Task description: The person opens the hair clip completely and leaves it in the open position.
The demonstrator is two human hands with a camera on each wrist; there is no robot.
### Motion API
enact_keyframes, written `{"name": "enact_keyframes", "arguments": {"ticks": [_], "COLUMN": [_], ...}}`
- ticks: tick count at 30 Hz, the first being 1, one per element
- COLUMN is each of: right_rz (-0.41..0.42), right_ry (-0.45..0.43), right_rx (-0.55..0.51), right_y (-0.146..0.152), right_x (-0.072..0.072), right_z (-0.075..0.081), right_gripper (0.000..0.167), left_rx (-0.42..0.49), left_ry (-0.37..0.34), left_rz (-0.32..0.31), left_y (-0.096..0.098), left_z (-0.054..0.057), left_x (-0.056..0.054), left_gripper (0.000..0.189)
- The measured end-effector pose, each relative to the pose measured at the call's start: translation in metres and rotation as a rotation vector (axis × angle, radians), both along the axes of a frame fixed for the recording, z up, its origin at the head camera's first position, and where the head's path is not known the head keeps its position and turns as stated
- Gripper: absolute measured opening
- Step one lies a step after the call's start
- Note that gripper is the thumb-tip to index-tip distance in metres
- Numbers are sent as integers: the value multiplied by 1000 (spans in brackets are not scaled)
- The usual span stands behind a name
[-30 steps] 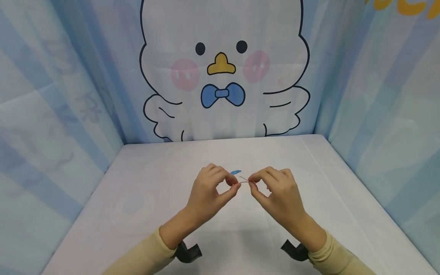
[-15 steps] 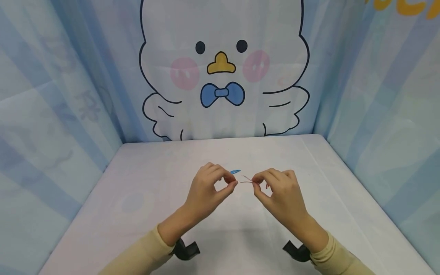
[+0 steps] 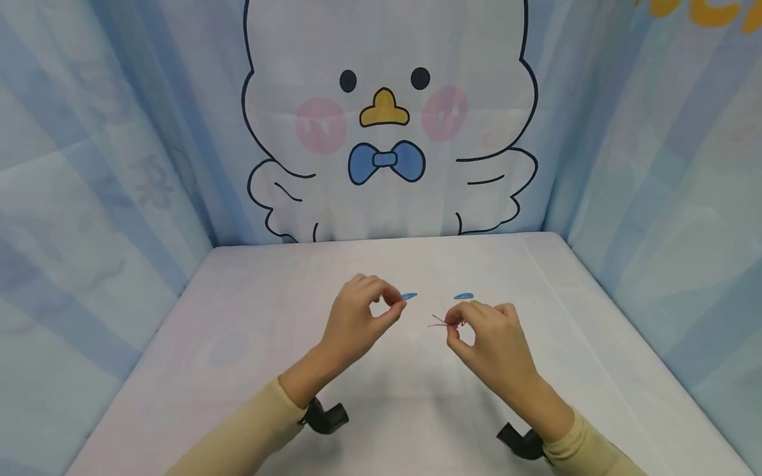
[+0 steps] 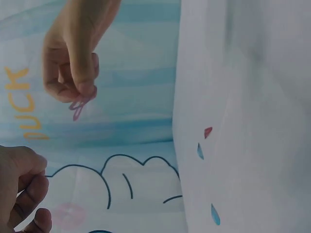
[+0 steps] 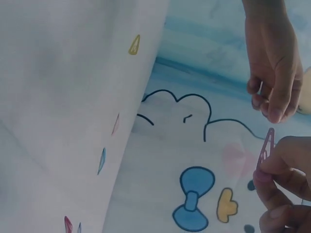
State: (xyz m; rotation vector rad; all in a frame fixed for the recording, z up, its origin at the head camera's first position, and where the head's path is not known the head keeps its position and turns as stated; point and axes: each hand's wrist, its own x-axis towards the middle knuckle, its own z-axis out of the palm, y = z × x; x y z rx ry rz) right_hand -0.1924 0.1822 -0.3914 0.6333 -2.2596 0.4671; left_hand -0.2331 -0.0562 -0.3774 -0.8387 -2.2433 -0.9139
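My right hand pinches a pink snap hair clip between thumb and index finger. Two thin arms of the clip stick out apart toward the left. In the right wrist view the same pink clip points up from the fingertips. My left hand hovers to the left of it, fingers loosely bent and nothing visible between them. A gap separates the left fingertips from the clip. Just beyond those fingertips lies a blue hair clip, partly covered in the head view.
A second blue clip lies on the white table behind my right hand. The right wrist view shows a yellow clip, a pink clip and a red clip on the table. Patterned curtains enclose it.
The left fingers have come off the pink clip, and my hands have drawn apart. My right hand has moved right and nearer with the clip, uncovering the second blue clip.
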Motion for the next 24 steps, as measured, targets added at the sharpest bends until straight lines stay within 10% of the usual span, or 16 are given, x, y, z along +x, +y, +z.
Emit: {"name": "enact_keyframes", "arguments": {"ticks": [14,24], "right_rz": [-104,-205], "right_ry": [-136,-390], "right_rx": [77,182], "right_y": [16,27], "right_x": [-1,-5], "right_z": [-18,-29], "right_gripper": [22,19], "left_rx": [-58,-109], "left_ry": [-107,-229], "left_rz": [76,159], "left_y": [0,-5], "left_z": [-8,-18], "left_x": [-25,-47], "left_gripper": [6,6]}}
